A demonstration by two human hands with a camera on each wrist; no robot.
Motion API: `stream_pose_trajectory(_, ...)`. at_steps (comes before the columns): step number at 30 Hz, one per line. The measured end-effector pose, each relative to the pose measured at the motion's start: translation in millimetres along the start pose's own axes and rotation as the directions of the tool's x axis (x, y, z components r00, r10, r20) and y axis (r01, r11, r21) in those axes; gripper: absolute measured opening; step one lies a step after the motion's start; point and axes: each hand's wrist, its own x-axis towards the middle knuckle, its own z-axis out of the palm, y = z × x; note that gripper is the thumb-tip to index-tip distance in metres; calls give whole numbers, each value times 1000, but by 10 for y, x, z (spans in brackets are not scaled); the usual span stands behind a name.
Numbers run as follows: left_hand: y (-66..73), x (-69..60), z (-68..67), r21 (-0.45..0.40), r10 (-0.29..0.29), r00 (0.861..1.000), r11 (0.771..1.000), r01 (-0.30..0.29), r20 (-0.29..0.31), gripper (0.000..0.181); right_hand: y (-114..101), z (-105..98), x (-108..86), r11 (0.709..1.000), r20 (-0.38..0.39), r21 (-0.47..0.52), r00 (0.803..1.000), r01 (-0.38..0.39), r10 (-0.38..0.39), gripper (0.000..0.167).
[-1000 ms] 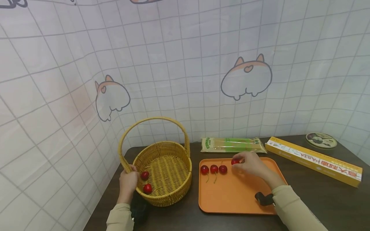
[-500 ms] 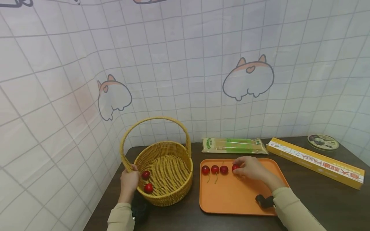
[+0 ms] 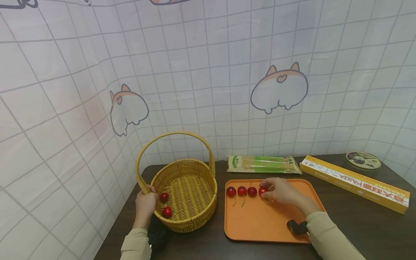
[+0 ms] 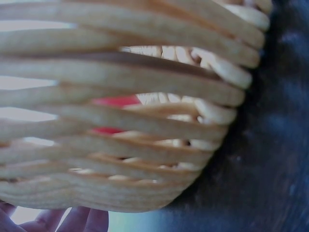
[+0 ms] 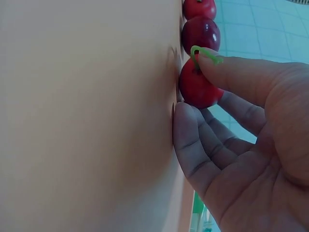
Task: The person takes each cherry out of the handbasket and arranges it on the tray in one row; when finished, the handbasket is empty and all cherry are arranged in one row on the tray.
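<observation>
My left hand (image 3: 145,204) grips the left rim of a yellow wicker basket (image 3: 191,224), by the foot of its tall handle. Two red cherries (image 3: 167,212) lie inside, near that hand. The left wrist view shows the woven wall (image 4: 120,116) close up, with red showing through the gaps. On the orange tray (image 3: 250,224), my right hand (image 3: 282,192) pinches a red cherry (image 5: 197,87) between thumb and fingers; its green stem bends by the thumb. This cherry sits at the right end of a row of cherries (image 3: 242,191), close to its neighbour.
Behind the tray lies a green-and-clear pasta packet (image 3: 263,164). A long yellow pasta box (image 3: 354,183) lies slanted at the right, with a round tin (image 3: 363,160) beyond it. A patterned white curtain (image 3: 201,90) hangs behind the dark table (image 3: 195,247).
The right hand has brought its cherry slightly lower and to the left, nearer the row. The left hand and basket hold the same place, while the view has shifted slightly.
</observation>
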Motion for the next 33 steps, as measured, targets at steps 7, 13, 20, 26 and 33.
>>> stream_pose_trajectory(7, -7, -3, -5, -3, 2, 1000, 1000, -2, -4, 12, 8, 23, 8, 1000, 7, 12, 1000, 19, -19, 37)
stream_pose_trajectory(13, -10, -5, -7, -16, -3, 1000, 1000, 3, 2, 12, 20, 9, 12, 999, 11, 13, 999, 49, -49, 38)
stream_pose_trajectory(20, 1, 2, 26, -15, -4, 1000, 1000, 4, 6, 14, -48, -132, -61, 996, 3, 0, 996, 85, -85, 40)
stream_pose_trajectory(26, 26, 21, 74, 0, -3, 1000, 1000, 3, 19, 13, -316, -211, -139, 990, -63, -9, 988, 141, -141, 36)
stream_pose_trajectory(33, -7, 3, 4, -15, -14, 1000, 1000, 13, -9, 13, -969, 178, -45, 947, 32, 78, 949, 312, -315, 28)
